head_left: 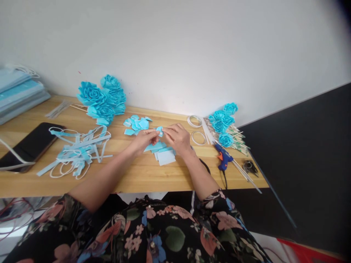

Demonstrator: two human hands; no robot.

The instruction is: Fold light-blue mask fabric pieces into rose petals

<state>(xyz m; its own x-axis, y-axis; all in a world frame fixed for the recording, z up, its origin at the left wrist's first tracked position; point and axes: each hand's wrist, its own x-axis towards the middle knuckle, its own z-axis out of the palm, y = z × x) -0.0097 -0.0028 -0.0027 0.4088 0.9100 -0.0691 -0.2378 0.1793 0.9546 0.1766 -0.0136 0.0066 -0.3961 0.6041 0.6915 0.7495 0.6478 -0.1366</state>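
A small light-blue piece of fabric [159,130] is pinched between both hands above the middle of the table. My left hand [147,140] grips its left side with closed fingers. On its right side, the fingertips of my right hand [177,138] hold it too. Just beneath the hands lie flat blue and white fabric squares [166,157], partly covered by them. Behind my left hand is a loose heap of small cut blue pieces [137,124].
Blue flowers [102,100] stand at the back left, with more flowers [225,118] at the right. A blue glue gun [224,156], tape rolls [197,138] and sticks [244,171] lie right. Cut strips and loops [78,153], a phone [30,146] and stacked masks [20,93] are left.
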